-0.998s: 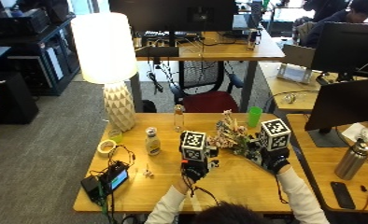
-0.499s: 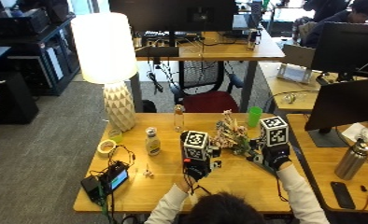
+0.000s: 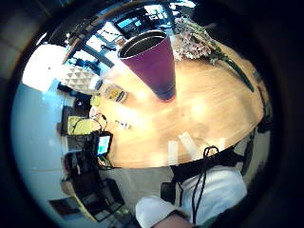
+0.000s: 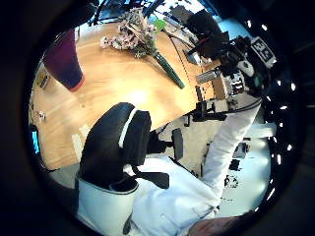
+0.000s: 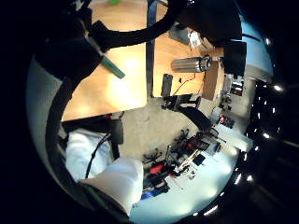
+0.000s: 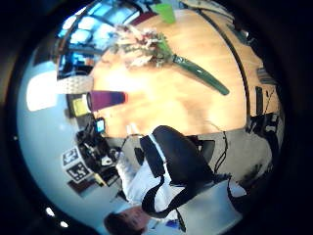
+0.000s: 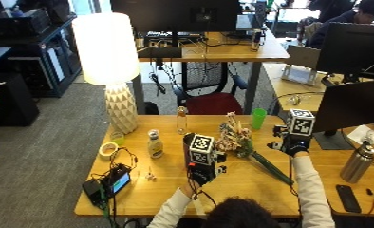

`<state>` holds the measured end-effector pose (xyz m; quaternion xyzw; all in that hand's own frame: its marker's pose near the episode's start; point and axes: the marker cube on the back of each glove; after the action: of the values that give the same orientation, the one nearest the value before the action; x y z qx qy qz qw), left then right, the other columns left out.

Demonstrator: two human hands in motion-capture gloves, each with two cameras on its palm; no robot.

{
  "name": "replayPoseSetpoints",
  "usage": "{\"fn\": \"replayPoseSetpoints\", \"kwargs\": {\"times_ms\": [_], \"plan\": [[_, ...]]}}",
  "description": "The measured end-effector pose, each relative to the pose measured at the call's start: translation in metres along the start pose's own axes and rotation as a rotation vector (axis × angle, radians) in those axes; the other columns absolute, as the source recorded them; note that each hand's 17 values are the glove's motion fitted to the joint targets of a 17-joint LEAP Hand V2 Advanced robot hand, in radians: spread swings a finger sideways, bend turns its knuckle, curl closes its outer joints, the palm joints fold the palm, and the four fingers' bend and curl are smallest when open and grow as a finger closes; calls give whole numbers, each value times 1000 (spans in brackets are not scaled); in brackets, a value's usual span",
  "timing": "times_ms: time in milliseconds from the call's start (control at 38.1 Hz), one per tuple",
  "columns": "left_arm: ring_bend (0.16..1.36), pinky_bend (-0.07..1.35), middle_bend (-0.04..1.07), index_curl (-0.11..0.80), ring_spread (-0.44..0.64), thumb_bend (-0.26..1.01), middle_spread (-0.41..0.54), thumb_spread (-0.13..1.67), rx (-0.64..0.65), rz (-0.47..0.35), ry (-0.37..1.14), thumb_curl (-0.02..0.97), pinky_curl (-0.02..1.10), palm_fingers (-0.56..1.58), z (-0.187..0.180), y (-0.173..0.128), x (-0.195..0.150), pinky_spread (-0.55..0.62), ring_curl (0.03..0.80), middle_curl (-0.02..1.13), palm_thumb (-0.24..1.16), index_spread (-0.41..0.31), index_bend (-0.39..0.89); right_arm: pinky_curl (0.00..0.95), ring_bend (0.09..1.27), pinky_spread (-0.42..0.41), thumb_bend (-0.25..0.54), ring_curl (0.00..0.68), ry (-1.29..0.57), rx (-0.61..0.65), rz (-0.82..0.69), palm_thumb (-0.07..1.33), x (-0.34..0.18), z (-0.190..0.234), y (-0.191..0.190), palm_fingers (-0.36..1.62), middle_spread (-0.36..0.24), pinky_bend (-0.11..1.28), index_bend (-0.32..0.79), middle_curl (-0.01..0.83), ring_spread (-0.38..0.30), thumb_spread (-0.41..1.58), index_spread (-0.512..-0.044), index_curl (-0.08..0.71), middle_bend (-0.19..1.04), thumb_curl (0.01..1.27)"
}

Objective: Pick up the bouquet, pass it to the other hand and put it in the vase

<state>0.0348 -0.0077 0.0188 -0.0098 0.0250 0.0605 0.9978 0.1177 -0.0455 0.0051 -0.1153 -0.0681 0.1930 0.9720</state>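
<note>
The bouquet [image 7: 244, 145] lies flat on the tabletop [image 7: 168, 190] beside the vase [image 7: 188, 140], ready for pickup; both hands' grip state I cannot tell.

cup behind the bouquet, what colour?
Bright green cup, standing on the table past the bouquet; clearest in the outside view.

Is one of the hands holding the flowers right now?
No. The bouquet lies flat on the table, and neither the left hand nor the right hand holds it. Both hands hover with nothing in them.
</note>
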Motion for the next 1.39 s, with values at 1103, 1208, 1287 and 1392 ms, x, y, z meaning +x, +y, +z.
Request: {"fn": "replayPoseSetpoints", "kwargs": {"times_ms": [1103, 1208, 1287, 1392], "plan": [[487, 234, 152, 394, 188, -21, 106, 1119, -53, -16, -18, 265, 330, 358, 10, 1, -1, 313, 296, 260, 250, -55, 183, 359, 648, 173, -4, 379, -2, -340, 116, 658, 21, 193, -21, 560, -44, 624, 106, 424, -101, 1098, -175, 106, 437, 359], [486, 233, 152, 396, 188, -21, 106, 1119, -50, -12, -8, 266, 332, 358, 7, 1, 1, 313, 298, 261, 250, -55, 183, 341, 625, 144, 7, 371, -4, -282, 113, 721, 20, 194, -25, 643, -52, 559, 193, 418, -120, 1096, -231, 157, 397, 366], [485, 232, 152, 397, 188, -21, 106, 1119, -69, -11, -17, 267, 334, 358, 9, 1, 2, 313, 299, 261, 250, -56, 182, 331, 607, 104, 1, 367, -5, -237, 146, 745, 20, 194, -29, 697, -56, 521, 192, 417, -133, 1092, -256, 187, 375, 362], [484, 230, 154, 398, 188, -21, 107, 1119, -79, -5, -29, 268, 336, 359, 14, -3, 1, 313, 300, 262, 249, -56, 181, 328, 582, 72, 0, 371, -12, -212, 116, 783, 14, 195, -30, 745, -65, 489, 187, 419, -141, 1086, -275, 222, 349, 362]]}}
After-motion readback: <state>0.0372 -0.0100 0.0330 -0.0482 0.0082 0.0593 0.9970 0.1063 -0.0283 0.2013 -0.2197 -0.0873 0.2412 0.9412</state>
